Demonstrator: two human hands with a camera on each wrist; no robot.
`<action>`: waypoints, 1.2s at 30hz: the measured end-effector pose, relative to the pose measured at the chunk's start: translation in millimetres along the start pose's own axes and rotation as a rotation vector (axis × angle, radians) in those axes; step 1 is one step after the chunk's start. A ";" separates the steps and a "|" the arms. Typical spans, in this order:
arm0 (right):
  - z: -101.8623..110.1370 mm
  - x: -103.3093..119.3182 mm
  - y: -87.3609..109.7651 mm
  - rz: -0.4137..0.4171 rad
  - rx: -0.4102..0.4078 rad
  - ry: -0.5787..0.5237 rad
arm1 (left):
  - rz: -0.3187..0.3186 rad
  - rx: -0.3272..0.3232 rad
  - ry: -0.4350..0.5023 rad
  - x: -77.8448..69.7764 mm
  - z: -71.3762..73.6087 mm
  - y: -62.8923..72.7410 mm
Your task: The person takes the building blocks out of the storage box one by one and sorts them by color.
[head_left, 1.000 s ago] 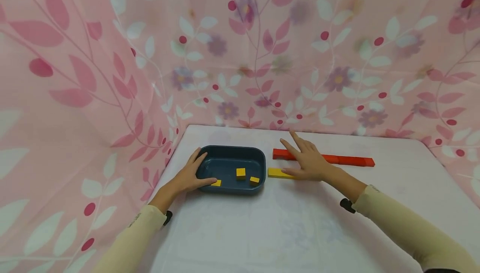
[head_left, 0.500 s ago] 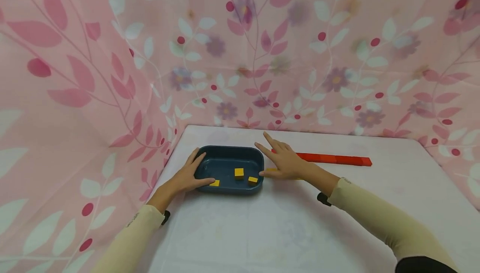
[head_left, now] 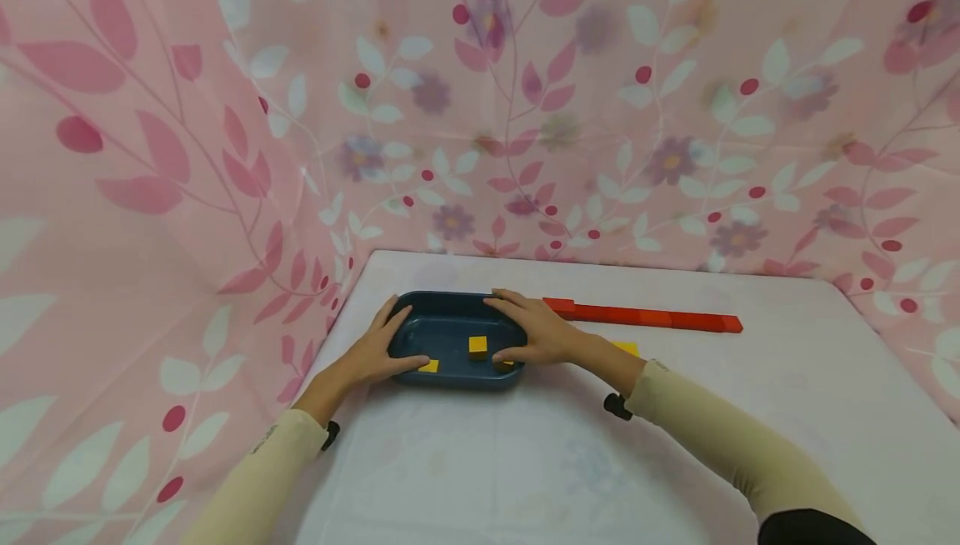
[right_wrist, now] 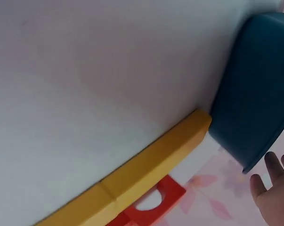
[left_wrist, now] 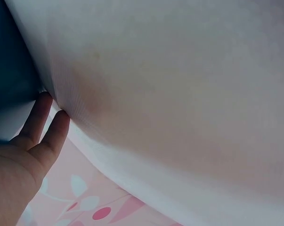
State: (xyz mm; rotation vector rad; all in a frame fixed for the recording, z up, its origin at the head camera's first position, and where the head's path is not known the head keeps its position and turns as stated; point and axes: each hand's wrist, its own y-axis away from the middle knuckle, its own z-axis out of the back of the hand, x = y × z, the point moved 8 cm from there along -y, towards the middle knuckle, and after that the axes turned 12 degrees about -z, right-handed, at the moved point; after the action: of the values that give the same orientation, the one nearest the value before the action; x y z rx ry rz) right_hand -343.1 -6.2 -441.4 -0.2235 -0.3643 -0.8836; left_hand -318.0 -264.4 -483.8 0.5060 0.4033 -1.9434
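A dark blue tray [head_left: 450,381] sits on the table at left of centre in the head view. My left hand [head_left: 372,355] spans its left end, thumb across the front rim, fingers fairly straight along the left side. Over the tray's right end reaches my right hand [head_left: 543,332], fingers spread and extended across the rim; contact is hard to tell. Inside lie a yellow cube [head_left: 477,347], a yellow piece [head_left: 429,367] by the left thumb, and another yellow piece mostly hidden under the right thumb. Only some fingers show in both wrist views.
A long yellow bar [right_wrist: 146,165] lies right of the tray, largely behind the right arm in the head view. Farther back runs a red row of blocks [head_left: 637,316]; the right wrist view shows a round opening in it. Pink floral cloth [head_left: 525,112] hangs behind the white table.
My right hand has moved left from above the yellow and red bars to the tray's right end. The left hand and the tray have stayed in place.
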 end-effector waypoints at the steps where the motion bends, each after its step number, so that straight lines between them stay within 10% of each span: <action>1: -2.0 2.3 -2.0 -0.001 0.011 -0.036 | -0.001 -0.001 -0.003 0.2 0.1 0.0; 21: -21.6 29.3 -21.2 0.027 0.089 -0.192 | 0.009 -0.018 -0.003 1.1 -0.6 -0.5; 31: 6.2 35.2 -22.2 0.106 -0.069 -0.344 | -0.010 -0.025 -0.005 1.2 -2.6 0.0; 36: -6.0 35.5 -26.9 0.052 0.043 -0.320 | -0.017 -0.037 0.002 -0.1 -0.2 -0.1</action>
State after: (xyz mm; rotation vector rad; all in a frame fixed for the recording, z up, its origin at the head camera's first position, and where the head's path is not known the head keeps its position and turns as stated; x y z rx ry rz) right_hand -342.4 -50.0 -431.6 -0.3341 -0.6713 -0.7884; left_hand -318.0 -264.2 -483.9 0.4820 0.4452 -1.9483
